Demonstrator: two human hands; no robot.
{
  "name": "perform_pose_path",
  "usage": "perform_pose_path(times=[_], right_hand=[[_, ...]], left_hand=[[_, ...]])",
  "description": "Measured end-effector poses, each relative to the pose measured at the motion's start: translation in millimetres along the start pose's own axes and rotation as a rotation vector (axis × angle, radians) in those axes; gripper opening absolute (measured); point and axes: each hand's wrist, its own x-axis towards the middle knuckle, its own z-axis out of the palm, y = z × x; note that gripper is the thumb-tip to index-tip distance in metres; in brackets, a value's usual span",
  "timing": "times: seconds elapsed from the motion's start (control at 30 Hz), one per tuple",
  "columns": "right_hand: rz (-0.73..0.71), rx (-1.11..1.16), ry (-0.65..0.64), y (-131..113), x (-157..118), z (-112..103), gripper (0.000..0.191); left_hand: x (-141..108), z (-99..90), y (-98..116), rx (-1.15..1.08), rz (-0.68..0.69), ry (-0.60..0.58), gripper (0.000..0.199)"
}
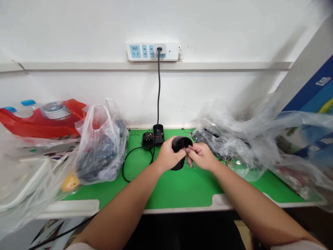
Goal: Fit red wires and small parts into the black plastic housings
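Observation:
My left hand is closed round a black cylindrical housing, held tilted above the green tabletop with its hollow end towards me. Thin wires, one of them red, show at the opening. My right hand pinches at the housing's rim, where the thin wires come out; fingertips and wire overlap, so the exact grip is small to see. Just left of my hands, a round black part with reddish wire stands beside another black housing.
A power strip on the wall feeds a black cable down to the green table. Plastic bags of dark parts lie left, and another clear bag lies right. A yellow toy sits near the left edge.

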Motion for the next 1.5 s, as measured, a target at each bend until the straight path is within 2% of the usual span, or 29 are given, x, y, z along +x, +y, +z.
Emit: perform_pose_path(times=[0.23,0.37,0.63,0.77,0.83,0.9,1.0,1.03,1.1,1.17,1.23,1.3,1.33,1.37,1.4,1.43,1.5], right_hand=[[-0.024,-0.103,0.035,-3,-1,1,0.038],[0.013,-0.087,0.054,-2,-2,5,0.037],[-0.018,-0.122,0.089,-2,-2,7,0.038],[-0.032,-0.096,-0.001,-1,0,0,0.039],[-0.035,-0.023,-0.033,1,1,-3,0.038],[0.012,0.141,-0.009,5,2,-4,0.033],[0.112,0.488,0.127,15,8,-4,0.032],[0.13,0.588,0.186,19,11,-5,0.033],[0.147,0.72,0.294,26,16,-7,0.033],[0.17,0.75,0.361,31,19,-8,0.033],[0.213,0.707,0.369,37,21,-7,0.039],[0.242,0.59,0.329,43,20,-2,0.048],[0.242,0.506,0.295,46,20,2,0.052],[0.24,0.418,0.26,49,19,6,0.055],[0.241,0.338,0.229,52,19,10,0.056],[0.249,0.279,0.203,54,20,14,0.057],[0.289,0.239,0.183,56,24,22,0.05]], left_hand=[[0,-0.2,-4,0.039,0.003,0.005,0.02],[0,0.5,-5,0.055,0.001,0.027,0.019],[-1,2.3,-2,0.064,-0.026,0.053,0.022],[2,0.1,0,-0.058,-0.081,0.025,0.022],[3,-1.3,-2,-0.207,-0.159,0.025,0.024],[4,-1.9,-5,-0.348,-0.284,0.044,0.029],[3,-0.3,-9,-0.436,-0.426,0.092,0.036],[2,0.8,-8,-0.411,-0.404,0.119,0.036],[-3,3.9,-3,-0.264,-0.228,0.157,0.035],[-14,8.2,9,-0.044,0.091,0.096,0.037],[-33,13.1,25,0.144,0.45,-0.049,0.042],[-62,16.4,40,0.28,0.715,-0.201,0.042],[-80,16.0,46,0.341,0.753,-0.26,0.039],[-99,13.5,50,0.395,0.735,-0.32,0.034],[-119,8.3,52,0.433,0.652,-0.357,0.028],[-139,-0.3,53,0.46,0.519,-0.321,0.021],[-177,-28.2,53,0.491,0.367,-0.234,0.011]])
